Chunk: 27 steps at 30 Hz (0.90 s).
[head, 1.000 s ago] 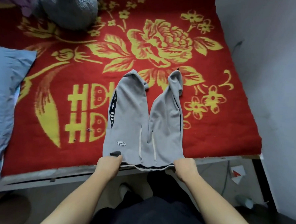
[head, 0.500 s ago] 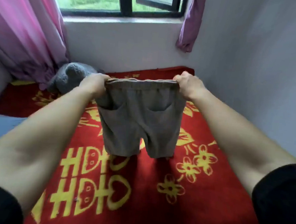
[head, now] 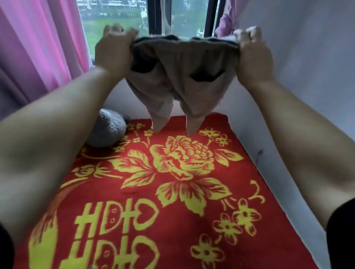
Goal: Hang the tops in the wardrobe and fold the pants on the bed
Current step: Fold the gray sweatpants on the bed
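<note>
Item under inspection: one pair of grey-brown short pants (head: 181, 83), held in the air above the far end of the bed (head: 188, 233). The garment is not folded and not laid down.

Left hand (head: 113, 48): raised above the bed, gripping the left end of the waistband. Its fingers (head: 116, 29) are curled over the band with cloth bunched in the fist.

Right hand (head: 252, 56): raised to the same height above the bed, gripping the right end of the waistband. Its fingers (head: 250, 33) are curled tight round the cloth.

Condition of the pants: the waistband is stretched between the two hands. Two dark pocket openings face the camera. Both legs hang down and taper to points above the far end of the bed; whether they touch it cannot be told.

The bed is covered by a red blanket (head: 111, 196) with a yellow flower pattern. A grey plush toy (head: 109, 128) lies on the bed's far left corner. A window (head: 179, 11) stands beyond the far end of the bed, with a pink curtain (head: 33, 44) to the bed's far left. A pale wall (head: 319, 80) runs along the bed's right side.
</note>
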Available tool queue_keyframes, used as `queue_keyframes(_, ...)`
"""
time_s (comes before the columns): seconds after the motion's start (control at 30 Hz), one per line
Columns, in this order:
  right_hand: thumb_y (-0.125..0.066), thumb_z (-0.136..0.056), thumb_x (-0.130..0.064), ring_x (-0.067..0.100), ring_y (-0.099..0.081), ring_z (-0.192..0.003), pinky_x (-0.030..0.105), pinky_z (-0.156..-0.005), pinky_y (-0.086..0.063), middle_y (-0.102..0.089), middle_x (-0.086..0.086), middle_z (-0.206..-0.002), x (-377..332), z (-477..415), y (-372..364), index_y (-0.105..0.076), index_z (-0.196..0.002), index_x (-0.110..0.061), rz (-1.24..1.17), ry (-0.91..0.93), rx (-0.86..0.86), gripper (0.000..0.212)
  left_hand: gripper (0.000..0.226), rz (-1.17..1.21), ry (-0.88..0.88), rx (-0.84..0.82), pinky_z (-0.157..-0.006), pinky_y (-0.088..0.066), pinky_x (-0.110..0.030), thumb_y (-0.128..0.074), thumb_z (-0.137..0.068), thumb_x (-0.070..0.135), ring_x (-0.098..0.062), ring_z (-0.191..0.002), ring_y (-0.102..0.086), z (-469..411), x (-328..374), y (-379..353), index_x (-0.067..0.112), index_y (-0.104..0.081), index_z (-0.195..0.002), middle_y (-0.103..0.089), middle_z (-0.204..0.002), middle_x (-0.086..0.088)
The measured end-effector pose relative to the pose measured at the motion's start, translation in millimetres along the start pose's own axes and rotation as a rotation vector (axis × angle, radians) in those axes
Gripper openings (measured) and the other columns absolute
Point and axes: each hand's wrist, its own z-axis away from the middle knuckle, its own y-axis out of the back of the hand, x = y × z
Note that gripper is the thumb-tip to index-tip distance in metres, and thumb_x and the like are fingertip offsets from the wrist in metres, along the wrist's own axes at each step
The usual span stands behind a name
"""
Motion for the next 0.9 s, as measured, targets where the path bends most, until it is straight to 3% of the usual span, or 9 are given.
queue_keyframes(0.1, -0.04, -0.101, -0.013, 0.044, -0.056, -0.11, 0.049, -0.088, -0.047, -0.045, 0.018, -0.133, -2, 62, -36, -0.049, -0.139, -0.014, 0.005, -0.023, -0.187, 0.039, 0.04, 0.011, 0.012, -0.146, -0.081, -0.046, -0.05, -0.045, -0.093, 0.014, -0.04, -0.111, -0.049, 61, -4, -37, 0.021, -0.054, -0.131, -0.053, -0.112, -0.023)
queue_keyframes(0.23, -0.047, -0.098, -0.013, 0.041, -0.062, -0.102, 0.045, -0.081, -0.051, -0.048, 0.015, -0.121, 6, 181, -98, -0.056, -0.128, -0.016, 0.035, -0.028, -0.584, 0.032, 0.038, -0.061, 0.002, -0.517, -0.083, -0.048, -0.046, -0.049, -0.094, 0.015, -0.036, -0.111, -0.048, 185, -12, -102, 0.027, -0.056, -0.129, -0.055, -0.113, -0.014)
queue_keyframes(0.33, -0.043, -0.099, -0.01, 0.035, -0.063, -0.102, 0.042, -0.077, -0.051, -0.049, 0.011, -0.121, 9, 285, -148, -0.055, -0.126, -0.017, 0.079, -0.008, -0.859, 0.03, 0.034, -0.143, -0.024, -0.811, -0.079, -0.048, -0.041, -0.048, -0.094, 0.016, -0.032, -0.111, -0.048, 291, -14, -152, 0.027, -0.055, -0.126, -0.055, -0.111, -0.008)
queue_keyframes(0.5, -0.044, -0.096, -0.007, 0.032, -0.058, -0.11, 0.041, -0.081, -0.05, -0.049, 0.009, -0.125, 3, 438, -196, -0.053, -0.128, -0.018, 0.082, -0.014, -1.157, 0.035, 0.044, -0.187, 0.002, -1.167, -0.083, -0.044, -0.038, -0.049, -0.09, 0.008, -0.027, -0.118, -0.048, 449, -20, -197, 0.03, -0.051, -0.127, -0.054, -0.122, -0.003)
queue_keyframes(0.63, -0.044, -0.097, -0.012, 0.03, -0.055, -0.119, 0.04, -0.086, -0.05, -0.043, 0.01, -0.139, -3, 512, -202, -0.05, -0.133, -0.023, 0.098, 0.018, -1.278, 0.038, 0.044, -0.229, 0.003, -1.262, -0.086, -0.043, -0.039, -0.042, -0.094, 0.011, -0.026, -0.118, -0.049, 531, -23, -202, 0.034, -0.049, -0.131, -0.057, -0.12, -0.002)
queue_keyframes(0.73, -0.045, -0.097, -0.012, 0.03, -0.055, -0.117, 0.04, -0.081, -0.049, -0.041, 0.013, -0.145, -6, 550, -203, -0.047, -0.135, -0.023, 0.152, 0.058, -1.305, 0.039, 0.05, -0.255, -0.024, -1.273, -0.087, -0.041, -0.041, -0.043, -0.094, 0.012, -0.027, -0.118, -0.049, 569, -24, -203, 0.034, -0.042, -0.139, -0.057, -0.123, -0.001)
queue_keyframes(0.9, -0.046, -0.097, -0.015, 0.028, -0.055, -0.105, 0.038, -0.068, -0.045, -0.05, 0.007, -0.121, -8, 623, -208, -0.038, -0.143, -0.025, 0.188, 0.109, -1.27, 0.048, 0.056, -0.254, 0.012, -1.281, -0.086, -0.04, -0.042, -0.048, -0.09, 0.014, -0.026, -0.117, -0.048, 631, -22, -212, 0.029, -0.037, -0.143, -0.057, -0.123, 0.0)
